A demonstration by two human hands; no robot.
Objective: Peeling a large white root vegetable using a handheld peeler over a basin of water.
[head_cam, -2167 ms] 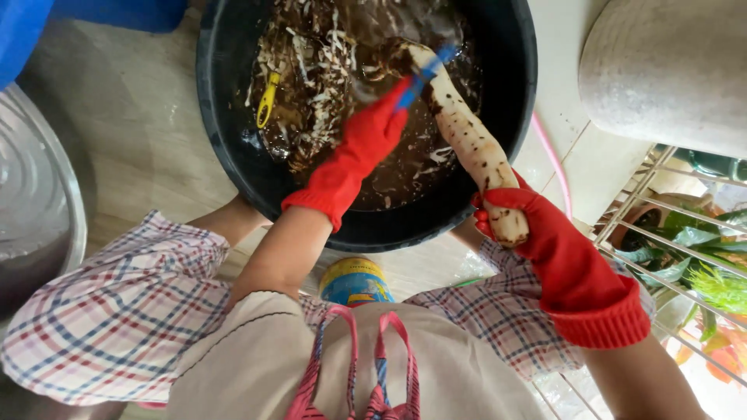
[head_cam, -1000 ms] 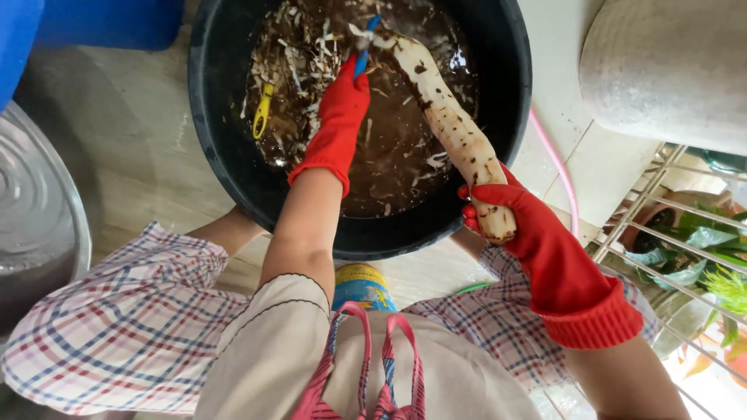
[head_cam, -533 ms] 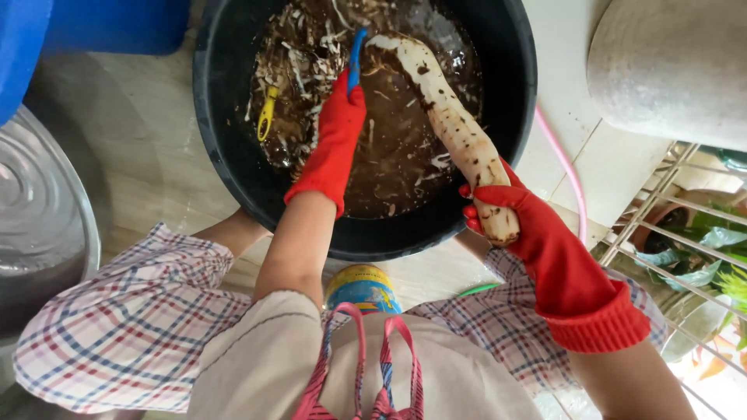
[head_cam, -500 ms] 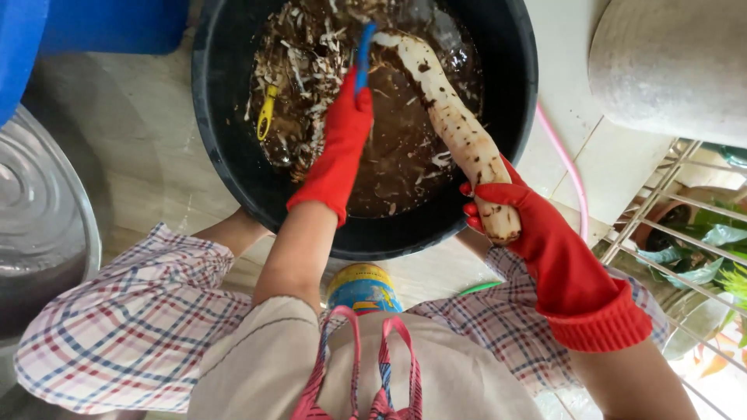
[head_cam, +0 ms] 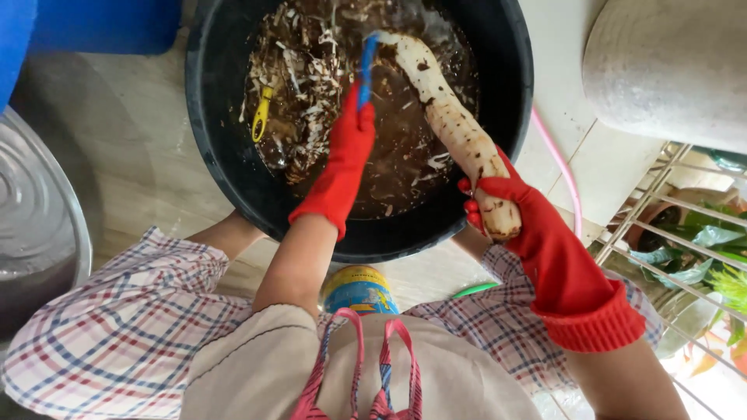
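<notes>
Between the hands: open muddy water. Black plastic tub's wall (head_cam: pixel 218 167) rings them. Yellow plastic peeler (head_cam: pixel 261 114) and pale peel scraps (head_cam: pixel 299 74) crowd left of left hand (head_cam: pixel 350 148).

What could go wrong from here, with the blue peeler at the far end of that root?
The right hand grips only the near end of the long root, so the far end could swing or slip in wet gloves. The left hand works the blue peeler over muddy water in the black tub; a slip could splash.

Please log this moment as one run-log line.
left hand: holds blue peeler | right hand: grips long pale spotted root | round black tub: muddy water, peelings
</notes>
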